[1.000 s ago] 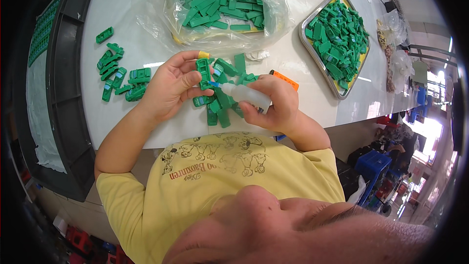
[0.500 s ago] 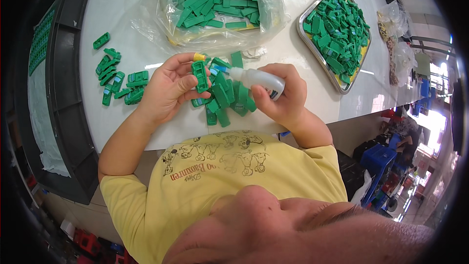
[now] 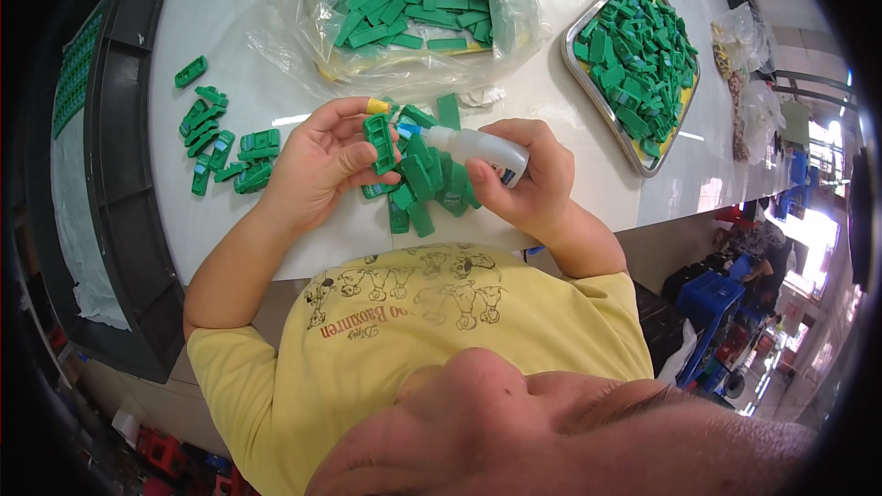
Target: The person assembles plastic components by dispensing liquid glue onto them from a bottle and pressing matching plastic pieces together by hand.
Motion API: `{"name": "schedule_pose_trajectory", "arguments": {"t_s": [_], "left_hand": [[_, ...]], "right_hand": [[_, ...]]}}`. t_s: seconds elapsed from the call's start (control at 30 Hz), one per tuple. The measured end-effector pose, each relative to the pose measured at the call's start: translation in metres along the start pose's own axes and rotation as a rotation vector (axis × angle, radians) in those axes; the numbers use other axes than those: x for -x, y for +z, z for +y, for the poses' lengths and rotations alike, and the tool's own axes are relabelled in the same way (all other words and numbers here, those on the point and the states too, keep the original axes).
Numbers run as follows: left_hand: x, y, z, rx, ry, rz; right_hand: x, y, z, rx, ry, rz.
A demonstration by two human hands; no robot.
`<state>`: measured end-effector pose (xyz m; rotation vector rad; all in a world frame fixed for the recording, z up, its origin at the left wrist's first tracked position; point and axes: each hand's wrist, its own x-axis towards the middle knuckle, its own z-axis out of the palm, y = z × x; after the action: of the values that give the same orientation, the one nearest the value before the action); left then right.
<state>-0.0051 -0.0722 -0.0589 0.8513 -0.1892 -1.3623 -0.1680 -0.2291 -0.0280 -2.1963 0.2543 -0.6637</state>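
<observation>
Pinching a hollow green piece (image 3: 378,144) between thumb and fingers above the white table (image 3: 537,95), the left hand (image 3: 317,163) holds its long axis nearly straight away from the yellow shirt (image 3: 537,340), far end leaning slightly left. The right hand (image 3: 540,179) grips a translucent bottle (image 3: 487,152), its blue tip (image 3: 409,129) pointing left, just beside the piece; a green pile (image 3: 424,179) lies between the hands.

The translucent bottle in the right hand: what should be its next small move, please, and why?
Probably a slight shift of the translucent bottle to the left, bringing its blue tip over the hollow green part: the left hand's fingers hold that part with its open side showing, and the tip appears just right of it.
</observation>
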Motion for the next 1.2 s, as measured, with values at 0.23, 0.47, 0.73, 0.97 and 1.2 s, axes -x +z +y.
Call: {"name": "schedule_pose_trajectory", "arguments": {"t_s": [0.23, 0.47, 0.73, 0.97, 1.2], "left_hand": [[-0.0016, -0.0040, -0.0006, -0.004, 0.127, 0.004], [-0.0024, -0.0029, -0.0025, -0.031, 0.192, 0.017], [-0.0032, -0.0043, -0.0027, -0.004, 0.179, 0.020], [-0.0038, -0.0049, -0.0037, -0.007, 0.158, 0.017], [-0.0027, -0.0026, -0.0021, 0.001, 0.147, 0.001]], "right_hand": [[0.0005, -0.0004, -0.0024, -0.012, -0.033, 0.007], [0.0016, 0.0021, -0.0042, -0.059, 0.075, 0.003], [0.0023, 0.0030, -0.0034, -0.014, 0.107, -0.025], [0.0014, 0.0049, -0.0007, 0.021, -0.017, -0.033], [0.0014, 0.0047, -0.0011, 0.021, -0.066, -0.052]]}}
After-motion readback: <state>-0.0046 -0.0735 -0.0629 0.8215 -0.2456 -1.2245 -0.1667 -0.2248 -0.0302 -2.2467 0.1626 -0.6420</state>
